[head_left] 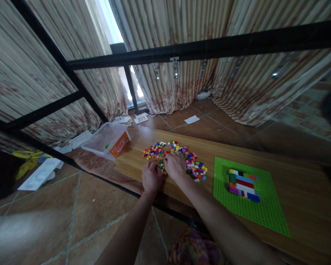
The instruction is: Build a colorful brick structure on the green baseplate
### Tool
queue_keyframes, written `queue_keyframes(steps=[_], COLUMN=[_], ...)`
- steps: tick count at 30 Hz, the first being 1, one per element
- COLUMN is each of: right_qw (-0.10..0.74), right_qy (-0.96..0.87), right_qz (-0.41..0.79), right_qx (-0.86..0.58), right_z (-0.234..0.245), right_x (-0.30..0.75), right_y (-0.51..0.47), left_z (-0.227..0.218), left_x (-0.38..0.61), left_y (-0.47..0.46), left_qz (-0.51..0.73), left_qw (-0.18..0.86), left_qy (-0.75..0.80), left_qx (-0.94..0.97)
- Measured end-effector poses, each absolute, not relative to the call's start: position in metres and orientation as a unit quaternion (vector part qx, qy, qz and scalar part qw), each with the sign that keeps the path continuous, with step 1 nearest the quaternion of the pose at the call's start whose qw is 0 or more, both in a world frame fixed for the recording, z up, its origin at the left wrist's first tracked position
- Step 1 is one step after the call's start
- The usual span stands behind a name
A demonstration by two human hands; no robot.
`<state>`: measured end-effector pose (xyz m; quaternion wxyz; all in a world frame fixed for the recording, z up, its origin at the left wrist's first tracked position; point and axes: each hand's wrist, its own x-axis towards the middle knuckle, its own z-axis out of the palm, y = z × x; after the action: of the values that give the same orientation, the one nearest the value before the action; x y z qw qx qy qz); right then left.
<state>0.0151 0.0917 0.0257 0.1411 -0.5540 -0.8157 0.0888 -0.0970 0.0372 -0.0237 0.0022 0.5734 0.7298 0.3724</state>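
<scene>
Striped curtains (pixel 171 22) hang behind the black metal frame (pixel 209 49) that crosses our view, above a brown tiled floor (pixel 99 206). At the wooden board (pixel 306 191), our left hand (pixel 152 176) and right hand (pixel 175 163) work just beside each other, fingers bent and pointing down; we cannot tell whether either one grips a piece. Loose bricks (pixel 194 165) in many colours lie around them on the wood, spread in an arc beyond the fingertips and off to the right of our right hand, with a few between the two hands. Farther right, we have a green baseplate (pixel 273 206) bearing a flat brick build (pixel 244 184), with red and white rows across its middle and blue at its near right corner. To the left of the loose bricks, at the board's end, stands a clear plastic box (pixel 99 141) with an orange label (pixel 120 144). Beyond the board, we see a white paper (pixel 192 119) on the tiles.
</scene>
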Motion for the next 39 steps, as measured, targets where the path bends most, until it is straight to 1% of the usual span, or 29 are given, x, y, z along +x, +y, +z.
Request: queue_keyframes(steps=[4,9,12,15,19,22,24,27,31,33,35,39], right_qw=[0.108,0.118,0.165,0.247,0.349,0.393,0.412,0.428,0.434,0.434,0.436,0.443], right_qy=[-0.804,-0.813,-0.818,-0.81,-0.776,-0.752,-0.738,-0.72,-0.703,-0.694,-0.683,-0.657], right_qz=[0.096,0.088,0.105,0.123,0.146,0.169,0.183,0.202,0.231,0.248,0.262,0.294], right_qx=[-0.577,-0.564,-0.54,-0.517,-0.505,-0.501,-0.502,-0.507,-0.514,-0.518,-0.524,-0.534], right_z=[0.031,0.033,0.032,0.032,0.033,0.032,0.03,0.028,0.027,0.027,0.027,0.024], right_x=[0.009,0.011,0.022,0.042,0.074,0.094,0.105,0.117,0.129,0.134,0.137,0.138], right_y=[0.094,0.091,0.087,0.078,0.059,0.041,0.03,0.016,0.002,-0.002,-0.005,-0.011], left_z=[-0.021,-0.019,-0.018,-0.013,-0.003,-0.001,-0.003,-0.007,-0.007,-0.002,0.005,0.02], left_x=[-0.096,-0.095,-0.098,-0.108,-0.127,-0.136,-0.135,-0.128,-0.124,-0.129,-0.136,-0.148], left_y=[0.037,0.034,0.035,0.044,0.069,0.079,0.076,0.062,0.053,0.061,0.074,0.101], left_qz=[0.372,0.393,0.418,0.417,0.363,0.321,0.318,0.344,0.387,0.394,0.372,0.241], left_qw=[0.009,0.015,0.021,-0.003,-0.026,-0.013,-0.01,0.005,0.05,0.048,0.024,-0.014], left_qy=[0.735,0.728,0.724,0.728,0.757,0.76,0.749,0.723,0.689,0.697,0.727,0.763], left_qx=[0.567,0.561,0.549,0.544,0.543,0.564,0.581,0.599,0.611,0.597,0.577,0.599])
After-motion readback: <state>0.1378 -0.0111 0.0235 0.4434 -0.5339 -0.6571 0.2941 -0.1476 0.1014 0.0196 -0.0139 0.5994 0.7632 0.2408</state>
